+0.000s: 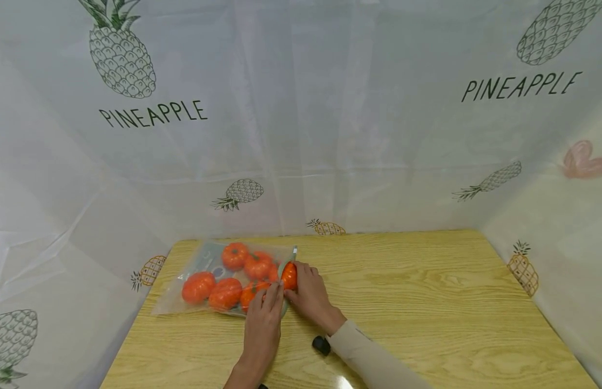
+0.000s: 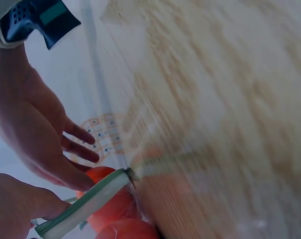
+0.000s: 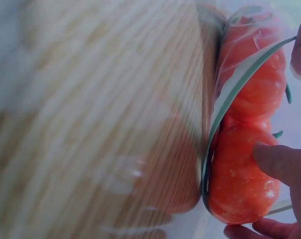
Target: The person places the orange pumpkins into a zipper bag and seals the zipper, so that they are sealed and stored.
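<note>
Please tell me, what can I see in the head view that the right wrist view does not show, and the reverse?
Only the head view shows the whole wooden table, the pineapple-print curtain, both hands together, and all the orange pumpkins spread inside the clear bag.

Only the right wrist view shows the bag's green zip edge close up, with the right hand's fingertips pressing a pumpkin.

Both show the right hand, the pumpkins, the bag and the tabletop.

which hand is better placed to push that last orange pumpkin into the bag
Right, probably. The right hand already holds the pumpkin at the bag's open mouth; the left hand rests its fingers on the bag's opening edge.
</note>
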Demonstrator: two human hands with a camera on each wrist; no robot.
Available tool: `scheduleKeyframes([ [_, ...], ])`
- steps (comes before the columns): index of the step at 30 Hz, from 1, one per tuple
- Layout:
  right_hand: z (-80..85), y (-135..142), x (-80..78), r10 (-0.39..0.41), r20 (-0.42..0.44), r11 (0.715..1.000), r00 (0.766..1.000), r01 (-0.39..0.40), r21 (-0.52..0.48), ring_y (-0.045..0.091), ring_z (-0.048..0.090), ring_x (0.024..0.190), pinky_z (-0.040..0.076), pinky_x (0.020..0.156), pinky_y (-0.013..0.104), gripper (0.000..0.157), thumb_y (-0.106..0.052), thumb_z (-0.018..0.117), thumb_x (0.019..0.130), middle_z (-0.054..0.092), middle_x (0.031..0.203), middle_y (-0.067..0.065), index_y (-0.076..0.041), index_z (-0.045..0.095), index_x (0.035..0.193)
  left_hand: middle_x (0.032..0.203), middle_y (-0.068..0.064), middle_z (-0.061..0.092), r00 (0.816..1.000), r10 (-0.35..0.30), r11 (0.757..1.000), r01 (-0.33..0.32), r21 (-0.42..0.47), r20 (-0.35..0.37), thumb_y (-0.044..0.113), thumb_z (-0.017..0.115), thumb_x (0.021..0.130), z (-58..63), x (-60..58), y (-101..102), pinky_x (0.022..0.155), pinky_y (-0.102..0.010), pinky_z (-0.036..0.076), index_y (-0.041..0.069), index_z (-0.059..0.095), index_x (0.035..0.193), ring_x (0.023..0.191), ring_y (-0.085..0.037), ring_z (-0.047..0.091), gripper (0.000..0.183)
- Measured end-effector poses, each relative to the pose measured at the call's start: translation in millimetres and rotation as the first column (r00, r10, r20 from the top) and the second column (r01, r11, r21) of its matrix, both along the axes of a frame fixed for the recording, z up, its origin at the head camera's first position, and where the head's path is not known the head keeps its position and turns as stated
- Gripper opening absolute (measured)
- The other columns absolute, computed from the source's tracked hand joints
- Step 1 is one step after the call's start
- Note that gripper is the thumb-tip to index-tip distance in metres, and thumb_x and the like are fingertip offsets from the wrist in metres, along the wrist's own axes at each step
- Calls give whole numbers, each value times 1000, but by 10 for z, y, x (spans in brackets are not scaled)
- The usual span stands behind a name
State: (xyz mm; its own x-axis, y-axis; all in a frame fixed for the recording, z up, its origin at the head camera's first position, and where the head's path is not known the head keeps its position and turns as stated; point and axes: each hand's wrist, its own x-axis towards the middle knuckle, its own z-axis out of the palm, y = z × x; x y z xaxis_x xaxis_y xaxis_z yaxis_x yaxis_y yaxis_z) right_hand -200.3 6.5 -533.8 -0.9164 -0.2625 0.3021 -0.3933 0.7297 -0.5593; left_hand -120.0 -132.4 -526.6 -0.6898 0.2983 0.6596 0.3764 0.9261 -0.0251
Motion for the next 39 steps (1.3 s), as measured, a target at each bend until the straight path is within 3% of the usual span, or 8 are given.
scheduleKeyframes([
  [7, -27, -44, -20, -35, -42, 999, 998, 36, 14, 42, 63, 109, 56, 93, 53, 67, -26, 87, 90, 67, 124, 23, 6, 57, 140, 129, -12, 63, 1000, 4, 1000, -4, -20, -12, -9, 90, 68, -15, 4, -5, 81, -42, 59, -1, 75, 126, 101, -30, 61, 61],
  [11, -37, -33, 6, -86, -25, 996, 996, 87, 23, 41, 64, 107, 57, 91, 52, 66, -30, 89, 87, 68, 121, 22, 6, 60, 135, 130, -12, 63, 1000, 7, 1000, -8, -30, -1, -9, 89, 69, -12, 6, -9, 83, -42, 59, -1, 76, 124, 102, -30, 61, 57],
  [18, 5, -66, 9, -117, -65, 991, 991, 121, 56, 38, 64, 95, 57, 80, 50, 51, -27, 87, 88, 68, 108, 20, 6, 65, 121, 131, -12, 63, 1000, 2, 1000, -2, -31, 6, -9, 88, 70, 9, 15, -7, 83, -41, 59, -1, 75, 127, 103, -29, 61, 58],
  [25, 14, -69, 35, -143, -47, 986, 989, 147, 74, 40, 65, 100, 57, 85, 51, 53, -30, 87, 89, 68, 112, 21, 5, 67, 123, 129, -13, 64, 1000, -8, 1000, 8, -11, 1, -11, 88, 70, 1, 21, -1, 81, -42, 59, -2, 75, 128, 104, -30, 62, 60],
  [39, 53, -17, 50, -44, -23, 996, 999, 46, 76, 40, 61, 106, 55, 88, 53, 48, -19, 85, 91, 66, 119, 21, 5, 66, 128, 128, -11, 63, 1000, -8, 1000, 8, -7, 11, -9, 90, 69, -30, 10, 5, 80, -43, 58, 2, 75, 129, 104, -29, 60, 63],
])
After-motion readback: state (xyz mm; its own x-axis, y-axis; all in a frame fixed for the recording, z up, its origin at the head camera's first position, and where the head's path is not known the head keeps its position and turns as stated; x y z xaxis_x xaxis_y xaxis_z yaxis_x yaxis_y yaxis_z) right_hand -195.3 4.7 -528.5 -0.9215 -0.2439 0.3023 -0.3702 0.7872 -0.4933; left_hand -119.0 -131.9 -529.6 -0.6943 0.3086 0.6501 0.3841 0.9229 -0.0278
